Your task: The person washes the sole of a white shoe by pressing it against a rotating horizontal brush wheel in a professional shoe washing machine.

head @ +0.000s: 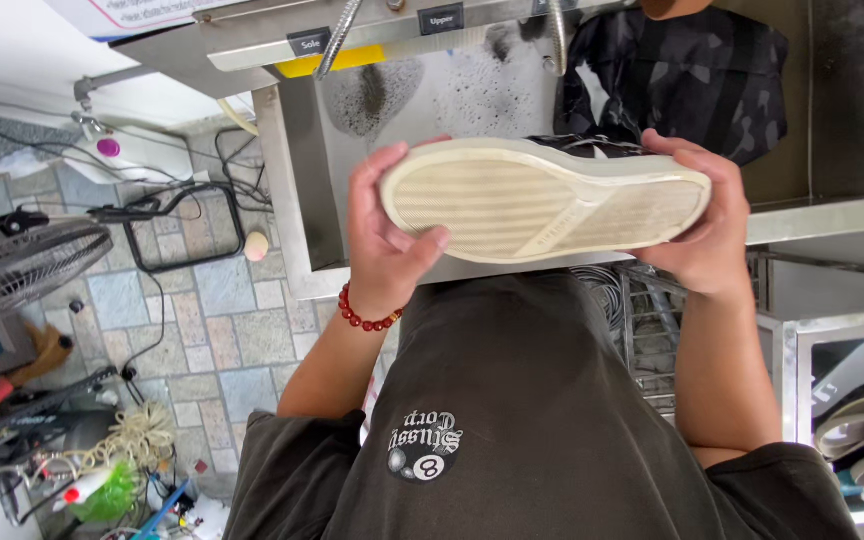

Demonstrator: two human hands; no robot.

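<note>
Tiled floor, steel sink (292, 180) behind — left hand (384, 235) & right hand (704, 225) both closed round a sneaker (542, 200), cream sole up, w/ inspection in hand.

We have one view only, from a camera worn on the head, so nothing is shared with a second view. It looks steeply down along our own chest: the dark shirt (542, 420) fills the lower middle, and both forearms run up from it into the frame. The shoe (544, 200) sits close to the lens, sole turned towards us, just above centre. The tiled floor (202, 320) lies far below on the left, the metal sink (432, 90) beyond the shoe at the top, a metal rack (822, 340) at the right edge.
</note>
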